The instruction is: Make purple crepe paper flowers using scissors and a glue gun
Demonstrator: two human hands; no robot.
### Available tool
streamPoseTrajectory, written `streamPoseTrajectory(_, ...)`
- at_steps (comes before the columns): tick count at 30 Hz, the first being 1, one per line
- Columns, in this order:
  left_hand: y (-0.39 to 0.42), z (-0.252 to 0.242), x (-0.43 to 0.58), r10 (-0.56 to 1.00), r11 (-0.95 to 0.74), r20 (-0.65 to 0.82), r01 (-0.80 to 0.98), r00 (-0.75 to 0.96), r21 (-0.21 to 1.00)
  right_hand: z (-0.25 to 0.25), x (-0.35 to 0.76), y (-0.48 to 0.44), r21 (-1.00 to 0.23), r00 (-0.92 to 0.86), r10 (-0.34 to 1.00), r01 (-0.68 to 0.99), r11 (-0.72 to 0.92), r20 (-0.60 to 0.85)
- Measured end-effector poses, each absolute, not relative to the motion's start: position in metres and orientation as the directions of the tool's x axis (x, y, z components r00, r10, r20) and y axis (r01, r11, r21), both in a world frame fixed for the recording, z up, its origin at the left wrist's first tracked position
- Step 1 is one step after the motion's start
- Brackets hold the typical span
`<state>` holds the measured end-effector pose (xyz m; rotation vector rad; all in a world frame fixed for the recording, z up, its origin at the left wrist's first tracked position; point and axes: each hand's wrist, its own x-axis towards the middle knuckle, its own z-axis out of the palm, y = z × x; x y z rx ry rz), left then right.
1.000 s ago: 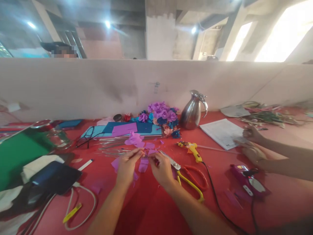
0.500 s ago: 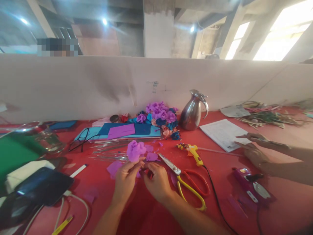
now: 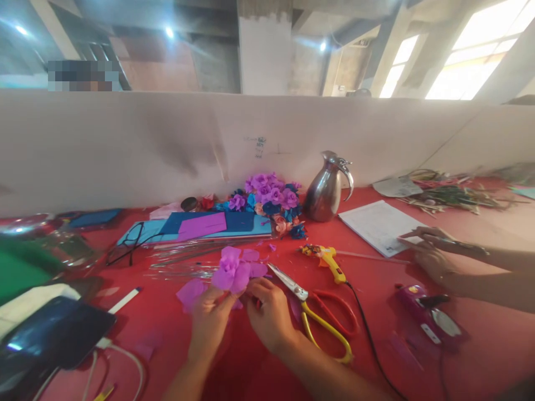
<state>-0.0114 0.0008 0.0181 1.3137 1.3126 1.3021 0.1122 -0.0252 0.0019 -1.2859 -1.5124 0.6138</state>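
My left hand (image 3: 210, 320) pinches the base of a purple paper flower (image 3: 230, 270), whose open petals face me. Close beside it on the right, my right hand (image 3: 270, 312) has its fingers closed near the flower's lower edge; what they hold, if anything, is hidden. Loose purple petals (image 3: 191, 294) lie on the red table behind and beside my hands. Scissors (image 3: 303, 295) with one yellow and one red handle lie just right of my right hand. Behind the flower are thin clear strips (image 3: 179, 262).
A yellow glue gun (image 3: 332, 262), steel jug (image 3: 325, 189) and finished flowers (image 3: 271, 195) stand or lie further back. Another person's hands (image 3: 434, 250) rest by a paper pad (image 3: 380, 225) at right. A dark phone (image 3: 58, 331) with a white cable lies left.
The flower has turned and tipped so its centre and open petals show more toward me. The whole view has shifted slightly, and my hands stay close together.
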Motion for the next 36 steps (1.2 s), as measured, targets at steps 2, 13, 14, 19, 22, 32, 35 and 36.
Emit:
streamPoseTrajectory(2,0.001,0.019,-0.012,0.991,-0.040,0.047,0.058,-0.122,0.998,0.001,0.112,-0.025,-0.857,0.080,0.927,0.416,0.304,0.367)
streamPoseTrajectory(13,0.008,0.029,-0.019,0.983,0.017,-0.014,0.016,-0.184,1.000,0.006,0.113,-0.026,-0.857,0.084,0.937,0.439,0.271,0.339)
streamPoseTrajectory(14,0.008,0.027,-0.018,0.987,0.010,-0.004,0.034,-0.162,0.999,0.007,0.113,-0.026,-0.851,0.075,0.935,0.445,0.280,0.346)
streamPoseTrajectory(19,0.009,0.018,-0.019,0.994,-0.055,0.062,0.076,-0.092,0.996,0.010,0.112,-0.027,-0.836,0.081,0.927,0.466,0.289,0.365)
streamPoseTrajectory(22,0.010,0.015,-0.020,0.995,-0.049,0.057,0.089,-0.088,0.995,0.011,0.112,-0.027,-0.830,0.080,0.929,0.482,0.282,0.362)
streamPoseTrajectory(32,0.007,0.021,-0.016,0.994,-0.060,0.068,0.093,-0.088,0.994,0.008,0.110,-0.027,-0.793,0.092,0.920,0.543,0.275,0.382)
streamPoseTrajectory(35,0.007,0.019,-0.016,0.995,-0.041,0.046,0.057,-0.091,0.998,0.007,0.109,-0.027,-0.795,0.103,0.915,0.538,0.279,0.390)
streamPoseTrajectory(36,0.007,0.018,-0.016,0.995,-0.039,0.043,0.037,-0.095,0.999,0.007,0.109,-0.027,-0.800,0.106,0.914,0.531,0.281,0.391)
